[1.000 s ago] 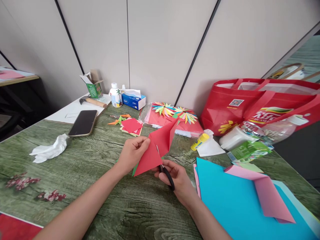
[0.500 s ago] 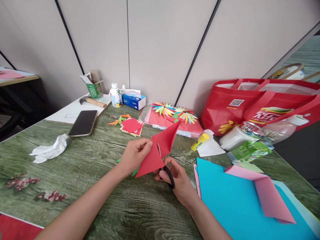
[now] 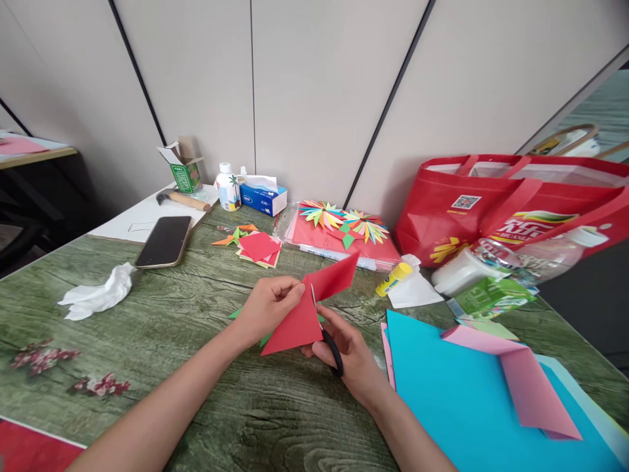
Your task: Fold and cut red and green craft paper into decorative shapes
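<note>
- Green wood-grain tabletop point(image 3: 275, 406) fills most of my view; both hands work over its middle.
- Red tote bag point(image 3: 442, 210), back right, against the wall; I log a clear bottle point(image 3: 553, 255) just in front.
- Blue sheet point(image 3: 432, 393) flat at right, folded pink paper point(image 3: 533, 387) lying on top.
- Clear packet of coloured paper point(image 3: 314, 237) at the back, two multicolour paper rosettes on it, one at left point(image 3: 322, 215).
- Left hand point(image 3: 268, 305): thumb above, pinched on the red paper's left part.
- Right hand point(image 3: 348, 354): curled around the scissors' black handle, thumb and fingers clamped on it.
- Red paper point(image 3: 295, 324), raised between both hands at centre, creased, far part bent up; green tips point(image 3: 236, 314) peek out beside and behind it.
- Scissors point(image 3: 335, 354) at its right edge, one blade showing over the red, running up the split; I can't see the other blade.
- Phone point(image 3: 164, 241) lies left, near a crumpled tissue point(image 3: 101, 292).
- Small paper squares point(image 3: 259, 246) stacked beyond the left hand.
- Yellow glue stick point(image 3: 393, 280) right of the packet's front, touching a white tissue point(image 3: 415, 288).
</note>
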Demonstrator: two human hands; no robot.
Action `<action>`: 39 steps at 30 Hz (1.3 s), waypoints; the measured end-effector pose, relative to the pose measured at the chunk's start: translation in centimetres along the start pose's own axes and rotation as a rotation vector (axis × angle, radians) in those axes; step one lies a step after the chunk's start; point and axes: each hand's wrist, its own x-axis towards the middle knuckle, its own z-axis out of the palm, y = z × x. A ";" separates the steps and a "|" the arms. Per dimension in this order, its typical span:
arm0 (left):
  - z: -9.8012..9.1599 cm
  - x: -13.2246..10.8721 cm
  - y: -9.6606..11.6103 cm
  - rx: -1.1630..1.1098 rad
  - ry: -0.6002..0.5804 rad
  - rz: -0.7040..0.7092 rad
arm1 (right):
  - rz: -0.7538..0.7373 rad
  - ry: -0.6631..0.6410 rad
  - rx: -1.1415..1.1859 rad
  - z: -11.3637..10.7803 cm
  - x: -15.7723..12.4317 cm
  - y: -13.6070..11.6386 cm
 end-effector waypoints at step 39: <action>0.7 -0.1 -0.3 -0.032 -0.022 0.000 | 0.002 0.062 0.084 0.6 0.3 -0.1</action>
